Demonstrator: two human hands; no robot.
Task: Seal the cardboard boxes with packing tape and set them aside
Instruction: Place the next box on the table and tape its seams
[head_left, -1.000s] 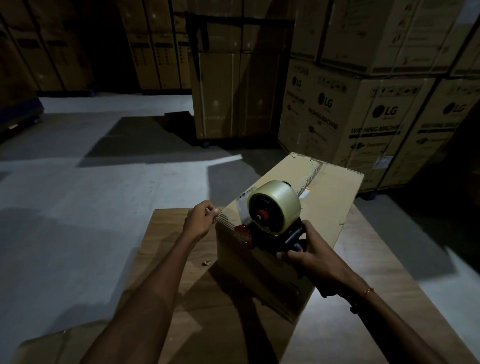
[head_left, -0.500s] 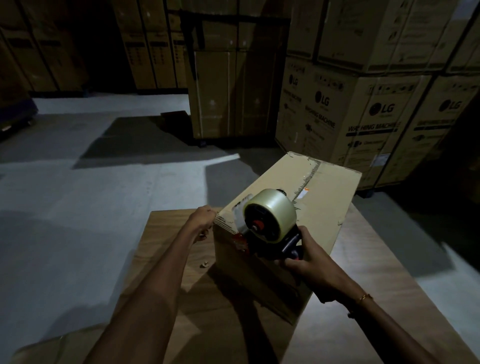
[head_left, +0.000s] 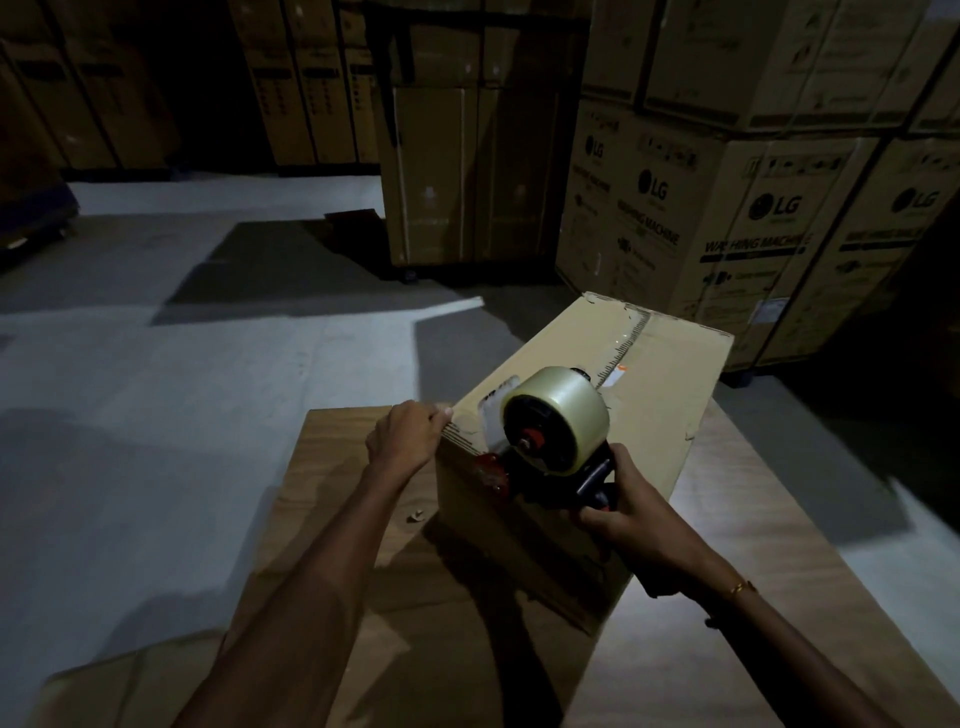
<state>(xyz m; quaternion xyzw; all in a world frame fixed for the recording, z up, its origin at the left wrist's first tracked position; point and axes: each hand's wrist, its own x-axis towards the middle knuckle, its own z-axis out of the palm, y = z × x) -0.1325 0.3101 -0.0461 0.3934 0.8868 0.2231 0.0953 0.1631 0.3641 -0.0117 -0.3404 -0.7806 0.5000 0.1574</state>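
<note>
A long brown cardboard box (head_left: 670, 384) lies on a wooden table (head_left: 769, 525), running away from me to the right. Old tape runs along its top seam toward the far end. My right hand (head_left: 628, 514) grips the dark handle of a tape dispenser (head_left: 550, 441) with a pale roll of packing tape, set at the box's near top edge. A clear strip of tape reaches from the roll onto the box top. My left hand (head_left: 405, 436) holds the box's near left corner, fingers curled over the edge.
Tall stacks of printed washing machine cartons (head_left: 727, 223) stand close behind the table on the right. More stacked cartons (head_left: 457, 171) line the back. Grey concrete floor (head_left: 156, 415) spreads to the left. A small scrap (head_left: 415, 515) lies on the table by the box.
The dispenser has come down from slightly above the box to its near top edge. My left hand has shifted a little along the corner and stays on the box.
</note>
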